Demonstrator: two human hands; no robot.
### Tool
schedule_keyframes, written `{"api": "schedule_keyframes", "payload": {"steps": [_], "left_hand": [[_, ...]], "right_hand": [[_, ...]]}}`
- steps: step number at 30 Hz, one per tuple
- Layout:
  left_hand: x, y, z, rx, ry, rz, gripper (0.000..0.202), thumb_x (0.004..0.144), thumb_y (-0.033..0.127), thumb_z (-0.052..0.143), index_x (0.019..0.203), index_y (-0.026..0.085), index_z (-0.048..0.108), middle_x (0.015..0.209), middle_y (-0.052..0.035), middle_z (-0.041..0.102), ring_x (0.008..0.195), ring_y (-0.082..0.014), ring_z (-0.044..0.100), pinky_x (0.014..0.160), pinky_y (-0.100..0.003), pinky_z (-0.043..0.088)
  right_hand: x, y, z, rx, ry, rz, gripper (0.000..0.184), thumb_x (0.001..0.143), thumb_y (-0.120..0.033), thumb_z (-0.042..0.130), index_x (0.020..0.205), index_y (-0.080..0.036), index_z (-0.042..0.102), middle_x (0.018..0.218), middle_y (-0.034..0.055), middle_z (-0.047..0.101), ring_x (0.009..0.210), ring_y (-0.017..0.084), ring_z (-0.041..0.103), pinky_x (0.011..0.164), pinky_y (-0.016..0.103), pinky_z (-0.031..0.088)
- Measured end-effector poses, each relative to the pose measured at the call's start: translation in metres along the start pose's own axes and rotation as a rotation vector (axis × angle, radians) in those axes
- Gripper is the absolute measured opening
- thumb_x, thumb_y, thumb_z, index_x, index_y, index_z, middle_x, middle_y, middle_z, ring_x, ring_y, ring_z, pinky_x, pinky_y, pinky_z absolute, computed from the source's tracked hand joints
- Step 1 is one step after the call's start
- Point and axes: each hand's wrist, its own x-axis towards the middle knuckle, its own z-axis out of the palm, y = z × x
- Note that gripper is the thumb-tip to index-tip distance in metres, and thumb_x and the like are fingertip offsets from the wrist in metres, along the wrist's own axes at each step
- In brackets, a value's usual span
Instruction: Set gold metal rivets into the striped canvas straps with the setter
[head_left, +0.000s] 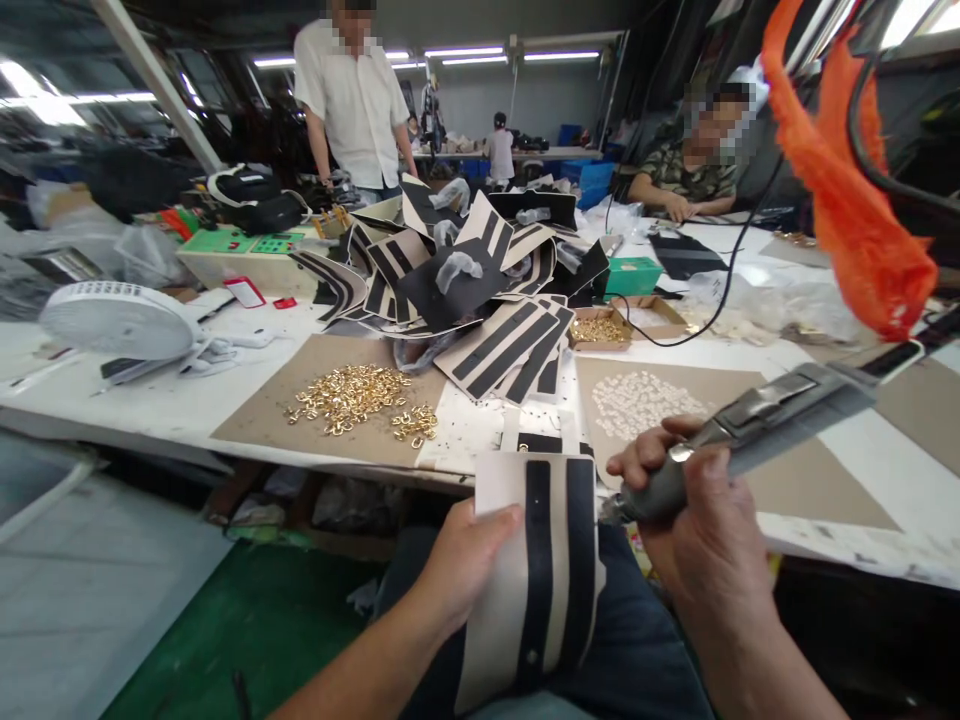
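Count: 2 hands, 1 panel in hand, 1 tool, 2 cardboard sheets, 1 tray, 3 co-workers.

Left hand [469, 565]: fingers spread flat, thumb on top, holding a cream-and-black panel [536, 575] upright over the lap. Right hand [709, 520]: closed tight around a corded handheld rotary tool [652, 490], its tip just beside the panel's right edge. Contact cannot be confirmed.

Relative to the panel stack [457, 280] on the white worktable [150, 400]: the panel in hand is in front of it, off the table. Stack is a loose heap, too overlapped to count.

Containers: cardboard tray [596, 328] right of the stack, holding gold metal fittings. Green box [634, 275] just behind that tray, contents hidden.

Front-left of the stack, one cardboard sheet [247, 400] carries a heap of gold rings [349, 400]. Front-right, the other sheet [817, 480] carries white small parts [637, 405].

Co-workers: standing person [352, 100] behind the stack, seated person [690, 175] to its right, distant person [499, 150] far behind it.
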Motion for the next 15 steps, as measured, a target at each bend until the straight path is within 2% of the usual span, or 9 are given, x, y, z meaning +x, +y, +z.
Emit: {"api": "schedule_keyframes", "payload": {"steps": [2, 5, 10, 15], "left_hand": [[-0.003, -0.001, 0.001, -0.012, 0.017, 0.006, 0.061, 0.067, 0.046, 0.088, 0.111, 0.007, 0.074, 0.099, -0.0184, 0.08, 0.087, -0.0363, 0.075, 0.077, -0.041, 0.057], [-0.009, -0.003, 0.0, -0.048, 0.012, 0.031, 0.061, 0.066, 0.046, 0.088, 0.11, 0.006, 0.073, 0.092, -0.0168, 0.08, 0.081, -0.0325, 0.075, 0.074, -0.037, 0.056], [-0.014, -0.008, -0.003, -0.105, -0.006, 0.038, 0.056, 0.069, 0.042, 0.087, 0.11, 0.007, 0.074, 0.088, -0.015, 0.079, 0.073, -0.0268, 0.073, 0.07, -0.033, 0.055], [-0.01, -0.013, -0.006, -0.125, 0.015, 0.025, 0.052, 0.069, 0.041, 0.087, 0.105, 0.006, 0.073, 0.087, -0.0159, 0.079, 0.075, -0.029, 0.073, 0.073, -0.036, 0.056]], "right_hand": [[0.001, 0.008, 0.019, 0.031, -0.053, 0.029, 0.033, 0.087, -0.047, 0.08, 0.103, -0.025, 0.062, 0.079, -0.0023, 0.059, 0.066, 0.013, 0.059, 0.073, 0.032, 0.056], [-0.002, 0.026, 0.031, -0.029, -0.09, 0.003, 0.023, 0.087, -0.035, 0.08, 0.094, -0.022, 0.062, 0.072, -0.002, 0.059, 0.061, 0.014, 0.057, 0.064, 0.029, 0.053], [-0.011, 0.047, 0.035, -0.153, -0.096, -0.145, 0.026, 0.088, -0.033, 0.077, 0.077, -0.019, 0.058, 0.065, -0.0032, 0.052, 0.052, 0.013, 0.051, 0.053, 0.027, 0.048], [-0.016, 0.05, 0.037, -0.14, -0.154, -0.204, 0.021, 0.09, -0.026, 0.074, 0.082, -0.021, 0.056, 0.07, -0.004, 0.054, 0.051, 0.011, 0.051, 0.051, 0.028, 0.048]]}}
